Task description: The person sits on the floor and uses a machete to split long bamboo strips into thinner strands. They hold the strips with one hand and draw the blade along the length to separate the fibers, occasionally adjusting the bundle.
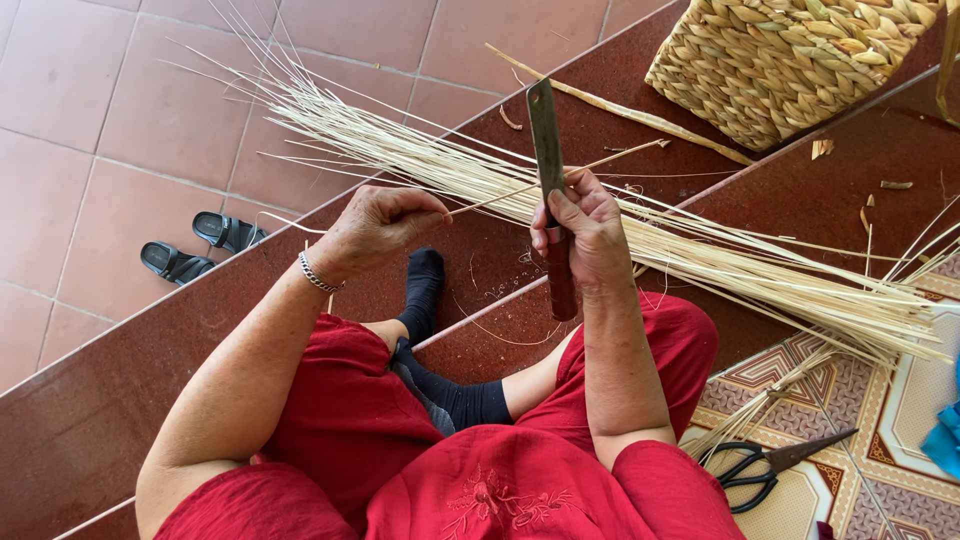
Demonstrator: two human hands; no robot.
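Observation:
My right hand point(585, 225) grips the reddish handle of a flat-bladed knife point(546, 135), blade pointing up and away. My left hand point(385, 222) pinches one end of a thin bamboo strip point(600, 163) that runs rightward across the blade under my right thumb. Beneath both hands lies a long bundle of pale thin splints point(700, 255), spread diagonally over the dark red steps. I sit cross-legged in red clothes and dark socks.
A woven basket point(790, 60) stands at the upper right on the step. Black-handled scissors point(765, 465) lie on the patterned tiles at lower right. A pair of dark sandals point(195, 248) rests on the tiled floor at left. Shavings litter the steps.

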